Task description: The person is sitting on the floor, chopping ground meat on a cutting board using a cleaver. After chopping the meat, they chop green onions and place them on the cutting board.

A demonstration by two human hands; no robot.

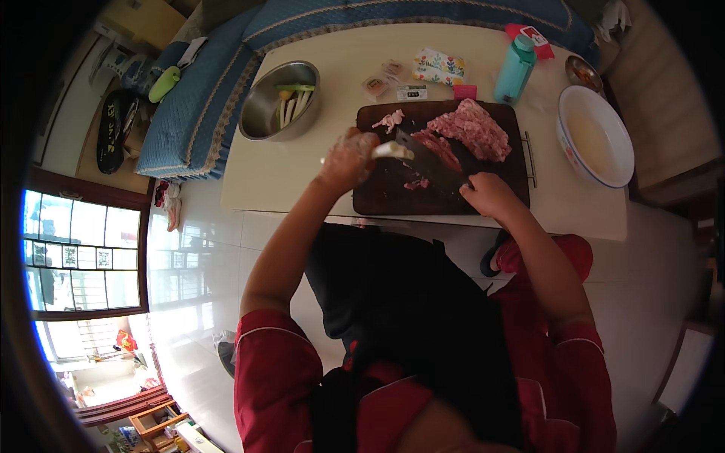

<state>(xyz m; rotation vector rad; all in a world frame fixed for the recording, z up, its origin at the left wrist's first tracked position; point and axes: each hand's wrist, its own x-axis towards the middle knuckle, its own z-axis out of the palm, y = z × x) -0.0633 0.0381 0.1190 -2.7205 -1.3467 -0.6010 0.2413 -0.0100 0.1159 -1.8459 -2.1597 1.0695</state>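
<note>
My left hand (350, 158) grips pale scallion stalks (393, 150) above the left part of a dark wooden cutting board (374, 198). At the board's right front, my right hand (490, 195) is closed around the handle of a cleaver, its dark blade (435, 172) angled up and left over the board. Beyond the blade lies a large mound of minced meat (473, 130). A strip of meat (439, 148) runs along the blade's far side. Small pale meat scraps (389, 120) sit near the far left corner, and a few bits (416, 184) lie near the front.
A steel bowl (255, 107) with scallion pieces (291, 107) stands left of the board. To the right are an enamel basin (623, 141) of cloudy liquid and a small metal bowl (583, 73). Behind stand a teal bottle (514, 71), a floral packet (439, 67) and small packages (375, 85).
</note>
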